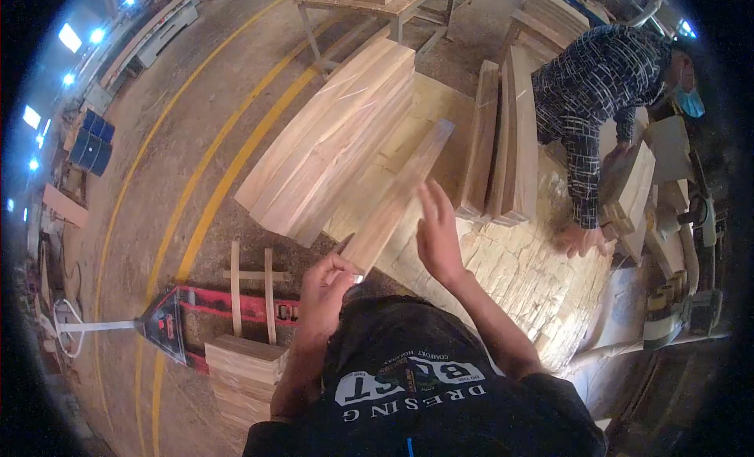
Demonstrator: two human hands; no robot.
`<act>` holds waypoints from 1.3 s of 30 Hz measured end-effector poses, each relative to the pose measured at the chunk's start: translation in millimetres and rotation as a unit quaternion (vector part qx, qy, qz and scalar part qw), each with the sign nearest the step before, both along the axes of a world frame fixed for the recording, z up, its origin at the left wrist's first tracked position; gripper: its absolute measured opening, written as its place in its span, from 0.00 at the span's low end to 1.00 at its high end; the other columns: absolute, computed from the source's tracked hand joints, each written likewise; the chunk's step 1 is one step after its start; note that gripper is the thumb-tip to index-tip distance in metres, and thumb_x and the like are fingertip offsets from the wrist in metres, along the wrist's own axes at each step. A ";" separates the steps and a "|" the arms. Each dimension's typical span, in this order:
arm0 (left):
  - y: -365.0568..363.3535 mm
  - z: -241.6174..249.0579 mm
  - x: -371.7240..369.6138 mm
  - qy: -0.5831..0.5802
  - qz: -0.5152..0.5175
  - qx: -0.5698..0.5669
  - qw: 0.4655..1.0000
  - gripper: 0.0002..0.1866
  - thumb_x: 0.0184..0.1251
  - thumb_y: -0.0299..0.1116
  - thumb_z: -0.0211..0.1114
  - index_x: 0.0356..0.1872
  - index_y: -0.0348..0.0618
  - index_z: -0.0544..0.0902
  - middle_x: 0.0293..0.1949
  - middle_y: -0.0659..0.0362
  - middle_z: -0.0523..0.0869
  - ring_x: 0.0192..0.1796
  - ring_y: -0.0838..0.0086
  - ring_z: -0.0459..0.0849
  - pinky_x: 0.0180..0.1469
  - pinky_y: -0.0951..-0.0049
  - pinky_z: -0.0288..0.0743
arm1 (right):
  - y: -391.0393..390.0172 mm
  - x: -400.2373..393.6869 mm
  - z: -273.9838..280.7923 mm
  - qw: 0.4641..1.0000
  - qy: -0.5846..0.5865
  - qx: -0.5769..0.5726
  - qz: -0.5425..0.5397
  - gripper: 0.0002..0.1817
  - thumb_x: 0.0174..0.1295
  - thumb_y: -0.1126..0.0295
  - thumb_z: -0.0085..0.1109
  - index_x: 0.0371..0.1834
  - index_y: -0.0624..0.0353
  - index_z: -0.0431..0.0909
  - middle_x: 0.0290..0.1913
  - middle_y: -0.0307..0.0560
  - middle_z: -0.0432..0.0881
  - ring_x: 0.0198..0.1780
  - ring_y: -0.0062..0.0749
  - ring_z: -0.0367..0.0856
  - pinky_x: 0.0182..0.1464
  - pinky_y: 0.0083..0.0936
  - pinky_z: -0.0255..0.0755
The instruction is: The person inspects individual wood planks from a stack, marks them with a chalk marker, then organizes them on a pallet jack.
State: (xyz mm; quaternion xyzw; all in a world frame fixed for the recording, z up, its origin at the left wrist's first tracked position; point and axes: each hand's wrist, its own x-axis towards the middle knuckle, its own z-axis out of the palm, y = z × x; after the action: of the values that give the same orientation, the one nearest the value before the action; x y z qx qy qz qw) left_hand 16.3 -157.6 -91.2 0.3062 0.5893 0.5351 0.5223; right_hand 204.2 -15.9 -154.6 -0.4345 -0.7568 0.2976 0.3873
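Note:
My left hand [326, 288] is closed around the near end of a long wooden board [400, 194], which slants up and away over the worktable. Beside the board, to its right, my right hand [438, 233] is raised with its fingers apart and nothing in it. A stack of long boards [334, 139] lies left of the held board. More boards stand in upright stacks [514, 139] to the right. The worktable's surface [518, 280] looks pale and rough.
A co-worker in a patterned shirt [597, 88] leans over the table's right side, one hand near wooden blocks [628, 190]. At lower left are a red pallet jack [196, 300] and stacked wood [243, 371]. A metal-legged table [377, 5] stands at the back.

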 end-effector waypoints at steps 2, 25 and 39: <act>3.4 6.9 -3.6 0.042 -0.017 -0.023 0.999 0.04 0.62 0.18 0.55 0.31 0.37 0.77 0.53 0.50 0.83 0.50 0.76 0.80 0.53 0.75 0.72 | 10.0 -8.9 20.2 0.952 -0.222 0.208 0.035 0.38 0.62 0.78 0.57 0.77 0.50 0.58 0.74 0.62 0.60 0.74 0.53 0.62 0.76 0.48 0.52; -5.0 0.3 61.7 -0.330 0.095 0.202 0.917 0.04 0.72 0.28 0.53 0.37 0.42 0.76 0.71 0.41 0.68 0.68 0.56 0.74 0.68 0.53 0.69 | 42.6 -3.5 33.7 0.958 0.103 0.053 0.264 0.35 0.75 0.41 0.35 0.58 0.64 0.76 0.50 0.56 0.84 0.56 0.44 0.80 0.64 0.40 0.65; -45.0 13.8 -26.3 0.008 -0.089 0.062 0.994 0.02 0.67 0.24 0.59 0.34 0.41 0.78 0.61 0.43 0.79 0.69 0.65 0.74 0.65 0.71 0.68 | 93.5 -29.6 180.0 0.873 0.449 -0.188 -0.020 0.40 0.67 0.29 0.43 0.58 0.56 0.76 0.41 0.41 0.79 0.43 0.29 0.79 0.46 0.30 0.77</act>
State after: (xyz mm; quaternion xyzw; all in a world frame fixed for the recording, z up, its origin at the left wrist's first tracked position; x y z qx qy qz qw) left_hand -10.1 -202.6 -77.4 0.3936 0.5291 0.5197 0.5432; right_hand 174.6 77.5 25.4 -0.3335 -0.4226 0.5894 0.6024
